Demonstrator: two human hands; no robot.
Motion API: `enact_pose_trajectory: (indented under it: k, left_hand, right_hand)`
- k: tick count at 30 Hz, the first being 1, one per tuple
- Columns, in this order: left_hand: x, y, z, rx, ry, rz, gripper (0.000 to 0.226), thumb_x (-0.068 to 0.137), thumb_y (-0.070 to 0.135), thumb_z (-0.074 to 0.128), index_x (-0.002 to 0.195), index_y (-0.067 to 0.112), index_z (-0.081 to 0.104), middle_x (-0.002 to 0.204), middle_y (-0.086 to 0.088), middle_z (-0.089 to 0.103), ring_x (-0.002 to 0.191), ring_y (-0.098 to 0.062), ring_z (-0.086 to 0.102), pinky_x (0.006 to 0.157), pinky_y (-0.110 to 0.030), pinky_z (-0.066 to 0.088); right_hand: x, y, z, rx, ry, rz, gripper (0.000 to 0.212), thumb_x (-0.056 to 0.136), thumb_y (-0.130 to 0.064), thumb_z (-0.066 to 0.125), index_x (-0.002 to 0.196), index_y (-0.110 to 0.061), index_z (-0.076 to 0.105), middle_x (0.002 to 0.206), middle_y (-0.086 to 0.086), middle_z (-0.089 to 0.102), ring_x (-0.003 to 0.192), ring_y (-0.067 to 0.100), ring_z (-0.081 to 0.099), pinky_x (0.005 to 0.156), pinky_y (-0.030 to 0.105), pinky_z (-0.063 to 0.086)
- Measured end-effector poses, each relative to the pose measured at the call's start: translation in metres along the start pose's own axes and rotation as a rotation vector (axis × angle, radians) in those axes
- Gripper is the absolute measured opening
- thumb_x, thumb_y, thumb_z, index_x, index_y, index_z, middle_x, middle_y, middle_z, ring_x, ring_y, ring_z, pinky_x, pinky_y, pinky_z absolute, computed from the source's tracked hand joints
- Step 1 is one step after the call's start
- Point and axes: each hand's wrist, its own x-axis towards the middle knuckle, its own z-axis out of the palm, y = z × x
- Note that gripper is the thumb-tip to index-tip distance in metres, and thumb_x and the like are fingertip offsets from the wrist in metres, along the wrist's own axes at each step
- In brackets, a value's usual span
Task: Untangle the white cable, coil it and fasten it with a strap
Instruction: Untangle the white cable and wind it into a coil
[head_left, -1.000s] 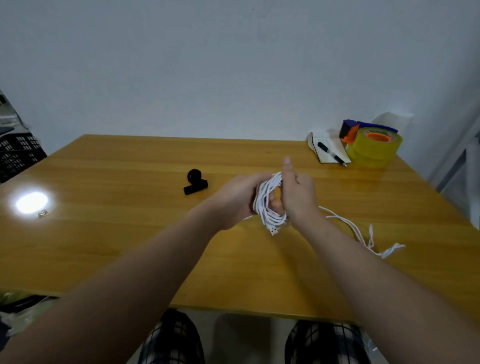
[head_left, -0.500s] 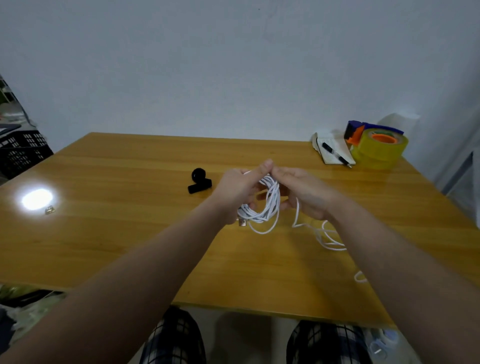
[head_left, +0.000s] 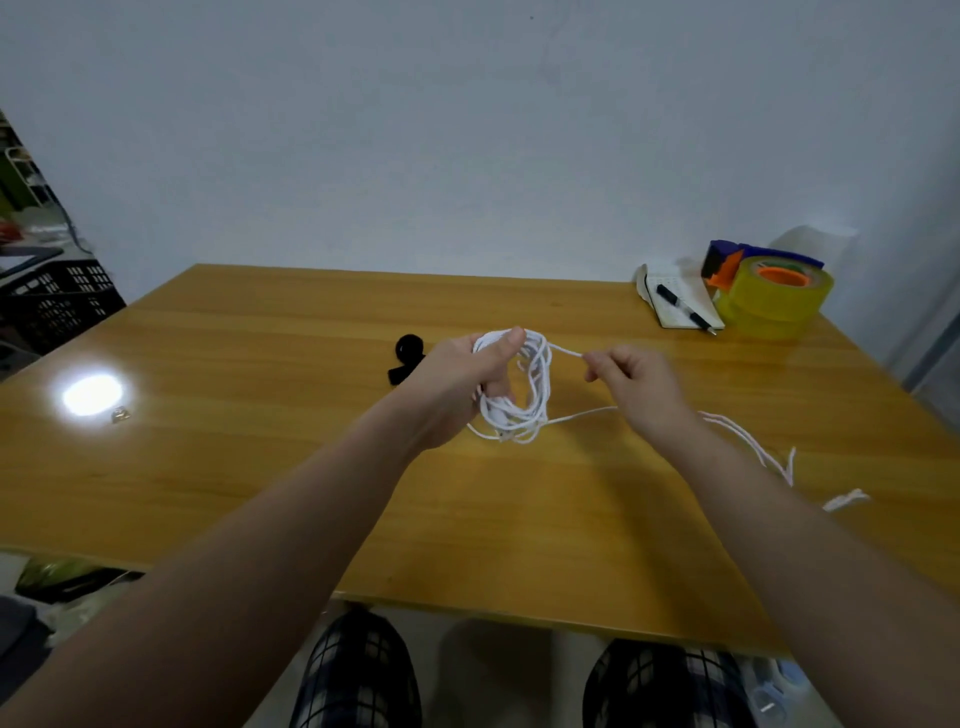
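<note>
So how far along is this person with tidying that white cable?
Partway. Several loops of the thin white cable sit gathered in the left hand. The right hand pinches a strand leading off the coil. A loose tail lies uncoiled on the yellow wooden table, and the small black strap sits unused.

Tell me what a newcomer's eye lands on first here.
The white cable above mid-table: the left hand grips its coil, and the right hand pinches a strand leading from the top of the coil. Next come the yellow tape roll at the far right corner of the table and the black strap behind the left hand.
</note>
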Motion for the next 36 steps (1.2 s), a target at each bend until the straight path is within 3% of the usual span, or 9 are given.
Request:
enact_pose_trajectory:
  k: [4,8,11,15,18,24,28,33,36]
  left_hand:
    - [0.001,0.008,-0.002,-0.350,0.018,-0.042,0.018,0.099,0.015,0.044,0.096,0.001,0.055,0.077,-0.014,0.071,0.071,-0.023,0.071,0.066,-0.033,0.059]
    - [0.005,0.012,-0.013,-0.445,-0.005,-0.059,0.031,0.100,0.017,0.040,0.122,-0.004,0.045,0.103,-0.021,0.070,0.090,-0.028,0.071,0.076,-0.039,0.059]
    - [0.009,0.014,-0.023,-0.439,0.048,-0.060,0.034,0.101,0.016,0.038,0.128,-0.004,0.040,0.110,-0.024,0.065,0.096,-0.030,0.068,0.083,-0.043,0.057]
    - [0.014,0.011,-0.032,-0.516,0.097,-0.105,0.026,0.099,0.017,0.038,0.119,0.000,0.042,0.111,-0.027,0.062,0.101,-0.033,0.063,0.081,-0.045,0.055]
    - [0.018,0.002,-0.029,-0.519,0.116,-0.119,0.019,0.099,0.016,0.040,0.108,0.001,0.047,0.115,-0.028,0.059,0.103,-0.034,0.061,0.084,-0.045,0.050]
    - [0.033,-0.011,-0.024,-0.187,0.239,-0.087,0.023,0.099,0.022,0.049,0.095,-0.001,0.052,0.117,-0.026,0.058,0.092,-0.033,0.066,0.083,-0.046,0.055]
    - [0.034,-0.015,-0.022,-0.065,0.276,-0.067,0.044,0.099,0.021,0.047,0.129,-0.012,0.041,0.113,-0.022,0.061,0.090,-0.030,0.066,0.084,-0.047,0.054]
    - [0.025,-0.024,-0.002,0.183,0.093,-0.037,0.033,0.099,0.029,0.046,0.105,-0.002,0.054,0.093,-0.016,0.064,0.084,-0.025,0.062,0.080,-0.043,0.050]
    - [0.022,-0.026,-0.001,0.236,-0.045,-0.014,0.026,0.098,0.021,0.045,0.082,0.004,0.058,0.074,-0.013,0.058,0.071,-0.027,0.055,0.075,-0.043,0.042]
  right_hand:
    - [-0.001,0.008,0.008,-0.037,-0.118,0.019,0.023,0.097,-0.011,0.046,0.090,-0.009,0.068,0.055,-0.001,0.044,0.054,0.012,0.039,0.056,0.026,0.032]
    - [-0.007,0.008,0.010,-0.135,-0.304,0.013,0.031,0.098,-0.007,0.037,0.110,-0.018,0.063,0.060,-0.001,0.053,0.058,0.014,0.043,0.057,0.027,0.035]
    - [-0.015,0.005,0.003,-0.060,-0.295,-0.006,0.028,0.098,-0.012,0.040,0.113,-0.024,0.060,0.061,-0.002,0.056,0.052,0.011,0.041,0.050,0.020,0.034]
    - [-0.019,0.003,-0.002,-0.102,-0.252,-0.012,0.010,0.096,-0.023,0.049,0.100,-0.017,0.055,0.063,0.002,0.060,0.052,0.011,0.044,0.052,0.024,0.035]
    - [-0.021,-0.002,0.003,-0.419,-0.303,-0.100,0.010,0.094,-0.029,0.052,0.096,-0.019,0.055,0.074,0.000,0.066,0.065,0.015,0.056,0.056,0.028,0.040]
    - [-0.034,-0.026,0.012,-0.888,-0.617,-0.314,0.041,0.092,-0.018,0.040,0.127,-0.035,0.052,0.121,0.000,0.061,0.110,0.024,0.057,0.076,0.031,0.045]
    - [-0.033,-0.041,0.001,-0.844,-0.759,-0.357,0.045,0.095,-0.014,0.040,0.130,-0.040,0.050,0.115,-0.007,0.062,0.107,0.019,0.057,0.085,0.035,0.048]
    - [-0.026,-0.056,-0.004,-0.597,-0.594,-0.445,0.012,0.093,-0.019,0.050,0.100,-0.027,0.057,0.096,-0.014,0.066,0.073,0.004,0.052,0.065,0.029,0.040]
    - [-0.021,-0.060,-0.005,-0.457,-0.466,-0.421,0.007,0.091,-0.022,0.056,0.090,-0.026,0.050,0.091,-0.012,0.070,0.084,0.012,0.060,0.070,0.033,0.046]
